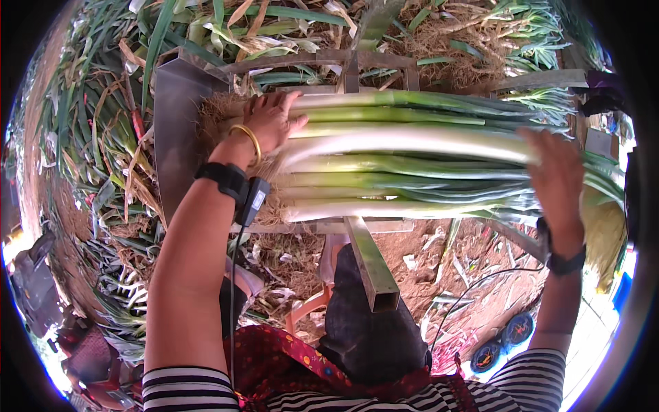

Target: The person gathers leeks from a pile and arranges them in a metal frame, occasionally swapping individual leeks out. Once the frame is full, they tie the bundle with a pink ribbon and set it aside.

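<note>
A row of long leeks (412,142) lies side by side across a metal rack (189,113), with shaggy root ends to the left and green leaves to the right. Over their white ends rests my left hand (271,126), fingers stretched and thumb apart, touching the stalks beside the roots (214,120). One thick white leek near the middle lies on top of the others. My right hand (555,175) is at the leafy end, smeared by motion, so its grip does not show.
A square metal tube (374,271) juts from the rack toward me. Loose leek leaves (103,130) heap up on the left, and rooted leeks (473,44) lie beyond the rack. A stool (307,310) and two blue-and-black round items (504,341) are on the ground below.
</note>
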Demonstrator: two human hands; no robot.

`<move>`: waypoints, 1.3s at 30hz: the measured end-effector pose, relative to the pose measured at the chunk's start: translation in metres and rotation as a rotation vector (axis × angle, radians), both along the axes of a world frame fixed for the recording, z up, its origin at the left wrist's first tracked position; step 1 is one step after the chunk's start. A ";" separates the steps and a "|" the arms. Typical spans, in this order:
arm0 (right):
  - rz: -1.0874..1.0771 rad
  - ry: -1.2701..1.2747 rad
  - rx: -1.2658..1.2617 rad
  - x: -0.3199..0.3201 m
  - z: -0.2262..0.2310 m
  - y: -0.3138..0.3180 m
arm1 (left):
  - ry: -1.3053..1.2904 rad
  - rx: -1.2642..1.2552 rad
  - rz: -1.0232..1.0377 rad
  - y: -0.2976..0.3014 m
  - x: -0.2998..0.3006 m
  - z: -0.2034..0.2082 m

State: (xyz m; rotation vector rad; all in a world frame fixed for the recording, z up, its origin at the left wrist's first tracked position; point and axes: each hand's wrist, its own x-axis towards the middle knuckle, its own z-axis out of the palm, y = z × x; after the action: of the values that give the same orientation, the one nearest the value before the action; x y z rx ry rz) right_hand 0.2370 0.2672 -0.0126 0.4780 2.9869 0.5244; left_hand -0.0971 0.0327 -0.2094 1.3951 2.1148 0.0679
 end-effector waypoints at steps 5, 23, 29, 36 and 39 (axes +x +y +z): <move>-0.058 0.027 -0.042 -0.027 0.007 0.066 | 0.360 -0.059 -0.120 -0.007 0.010 -0.012; -0.013 0.150 -0.291 -0.037 -0.025 0.070 | -0.204 -0.051 0.011 0.001 -0.009 -0.011; -0.181 -0.136 -0.530 -0.022 -0.015 0.035 | -0.152 -0.040 -0.141 -0.001 -0.027 -0.009; 0.117 0.048 -0.468 0.001 -0.057 -0.030 | -0.143 -0.118 -0.057 0.005 -0.008 0.018; 0.117 -0.057 -0.709 0.020 -0.075 -0.070 | -0.104 -0.082 -0.089 0.001 -0.010 0.014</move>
State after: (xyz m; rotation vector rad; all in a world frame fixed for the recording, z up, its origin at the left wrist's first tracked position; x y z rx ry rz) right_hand 0.2571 0.1974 -0.0873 0.2152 2.8800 -0.5042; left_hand -0.1074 0.0337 -0.1949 1.4048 1.9471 0.0181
